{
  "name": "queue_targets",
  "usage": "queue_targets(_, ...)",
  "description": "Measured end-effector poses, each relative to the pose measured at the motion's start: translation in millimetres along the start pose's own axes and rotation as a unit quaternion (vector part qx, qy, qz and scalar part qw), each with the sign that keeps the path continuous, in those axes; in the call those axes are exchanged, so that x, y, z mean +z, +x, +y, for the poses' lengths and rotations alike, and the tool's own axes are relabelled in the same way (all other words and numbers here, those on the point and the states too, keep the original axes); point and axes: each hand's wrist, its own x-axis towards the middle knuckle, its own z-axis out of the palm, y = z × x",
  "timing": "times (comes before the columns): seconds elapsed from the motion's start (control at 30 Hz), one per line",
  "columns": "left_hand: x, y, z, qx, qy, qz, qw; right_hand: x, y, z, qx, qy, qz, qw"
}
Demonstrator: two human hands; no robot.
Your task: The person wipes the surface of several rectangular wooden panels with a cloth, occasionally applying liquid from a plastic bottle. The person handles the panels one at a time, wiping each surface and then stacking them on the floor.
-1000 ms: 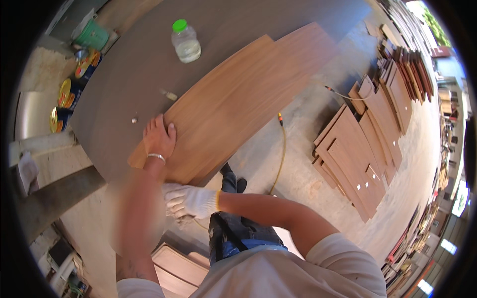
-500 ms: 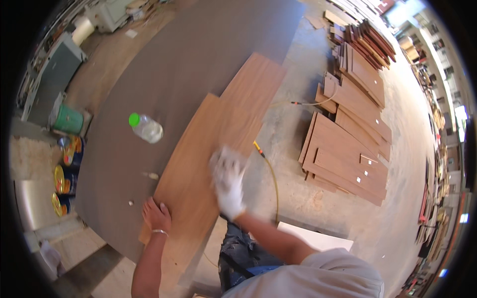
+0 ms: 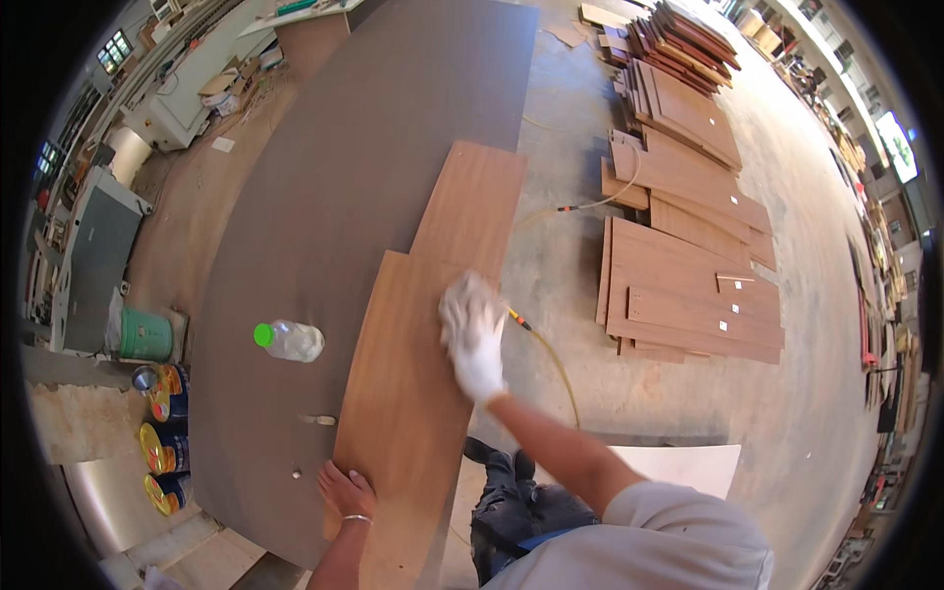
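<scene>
The gloved fingers [image 3: 462, 300] of the right hand [image 3: 474, 339] lie spread and flat on the long brown veneered board [image 3: 418, 393], near its right edge about halfway along; they clamp on nothing, they press palm-down. The left hand [image 3: 344, 492] is bare, with a bangle at the wrist, and its fingers rest together and flat on the near left corner of the same board, again gripping nothing.

The board lies on the dark grey worktop [image 3: 324, 197], its right side close to the worktop's edge, and a second brown board [image 3: 477, 202] continues beyond its far end. Left of the board a clear plastic bottle with a green cap [image 3: 290, 340] lies on its side on the worktop. Right of the board, down on the floor, runs a yellow hose [image 3: 551, 359], and beyond it lie stacks of brown panels [image 3: 688, 295].

Judging from this, a wiping or smoothing stroke goes best with the left palm pinning the near corner, the right palm flat with even pressure, and strokes running along the grain, well clear of the bottle.
</scene>
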Motion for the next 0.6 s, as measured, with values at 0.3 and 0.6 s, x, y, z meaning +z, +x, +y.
queue_targets(0.3, -1.3, -6.9, -10.0, -0.006, -0.008, -0.017, 1.000, -11.0, -76.2, -59.8, -0.004, -0.005, -0.160, 0.987)
queue_targets(0.6, -2.1, -1.8, -1.4, -0.009, -0.008, -0.010, 1.000, 4.3, -7.1, -5.2, 0.009, 0.090, -0.014, 0.996)
